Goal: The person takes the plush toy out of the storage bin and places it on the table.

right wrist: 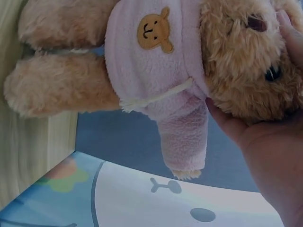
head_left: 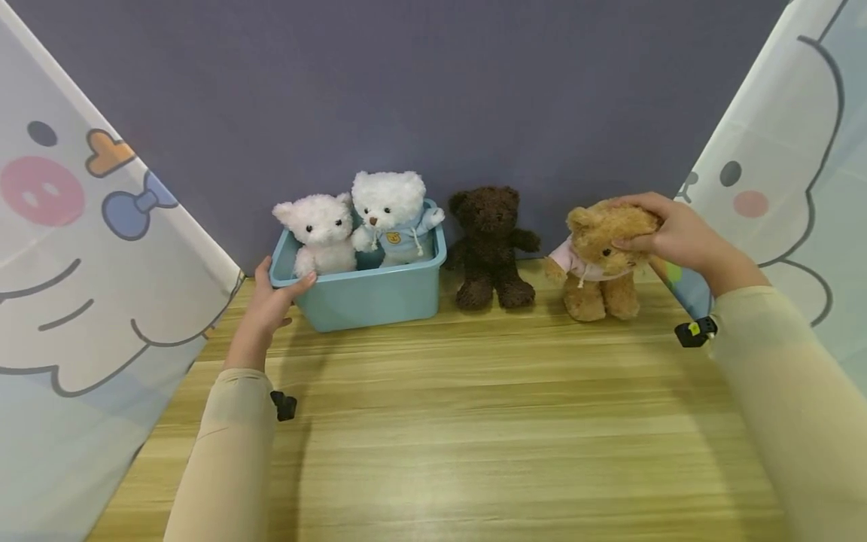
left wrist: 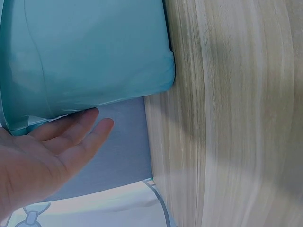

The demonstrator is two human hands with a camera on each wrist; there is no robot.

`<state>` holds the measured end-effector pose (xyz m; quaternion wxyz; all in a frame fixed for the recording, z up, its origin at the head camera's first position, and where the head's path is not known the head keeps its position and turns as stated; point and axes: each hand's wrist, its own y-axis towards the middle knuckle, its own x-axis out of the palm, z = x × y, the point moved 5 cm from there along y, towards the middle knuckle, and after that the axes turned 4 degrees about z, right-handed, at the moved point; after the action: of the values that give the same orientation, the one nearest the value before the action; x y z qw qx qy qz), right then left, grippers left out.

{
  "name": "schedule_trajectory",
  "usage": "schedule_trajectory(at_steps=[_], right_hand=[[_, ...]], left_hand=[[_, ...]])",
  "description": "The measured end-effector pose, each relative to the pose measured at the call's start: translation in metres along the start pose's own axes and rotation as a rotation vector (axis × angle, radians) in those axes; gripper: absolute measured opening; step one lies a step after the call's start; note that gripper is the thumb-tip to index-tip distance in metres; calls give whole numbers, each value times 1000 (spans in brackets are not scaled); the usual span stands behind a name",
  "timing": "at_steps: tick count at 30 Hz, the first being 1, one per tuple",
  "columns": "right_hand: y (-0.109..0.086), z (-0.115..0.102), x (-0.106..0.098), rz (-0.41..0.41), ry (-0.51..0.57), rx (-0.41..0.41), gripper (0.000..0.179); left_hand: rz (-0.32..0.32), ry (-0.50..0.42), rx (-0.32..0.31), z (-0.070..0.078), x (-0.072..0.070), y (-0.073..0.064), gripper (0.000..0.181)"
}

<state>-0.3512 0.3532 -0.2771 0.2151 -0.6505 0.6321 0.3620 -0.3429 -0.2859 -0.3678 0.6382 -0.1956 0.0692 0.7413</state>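
Observation:
My left hand [head_left: 269, 305] holds the front left corner of a light blue plastic bin [head_left: 375, 293]. Its thumb lies along the front rim, and the fingers [left wrist: 83, 135] are against the bin's side. Inside the bin sit two white plush toys: a plain fluffy one [head_left: 323, 233] and a bear in a light blue hoodie [head_left: 393, 214]. My right hand [head_left: 677, 233] grips the head of a tan teddy bear [head_left: 603, 293] in a pink hoodie, thumb across the face. This bear is upright, its feet close over the table. Its hoodie carries a bear-face patch [right wrist: 155, 32].
A dark brown teddy bear [head_left: 493, 252] sits between the bin and the tan bear. Behind them rises a dark grey panel [head_left: 433, 90]. Printed cartoon sheets flank the wood-grain table [head_left: 474, 421] on the left [head_left: 81, 301] and right [head_left: 779, 188].

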Motion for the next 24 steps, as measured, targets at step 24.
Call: schedule_trajectory(at_steps=[24], right_hand=[[37, 48, 26, -134, -76, -5, 77]], left_hand=[[13, 32, 19, 2, -1, -1, 116]])
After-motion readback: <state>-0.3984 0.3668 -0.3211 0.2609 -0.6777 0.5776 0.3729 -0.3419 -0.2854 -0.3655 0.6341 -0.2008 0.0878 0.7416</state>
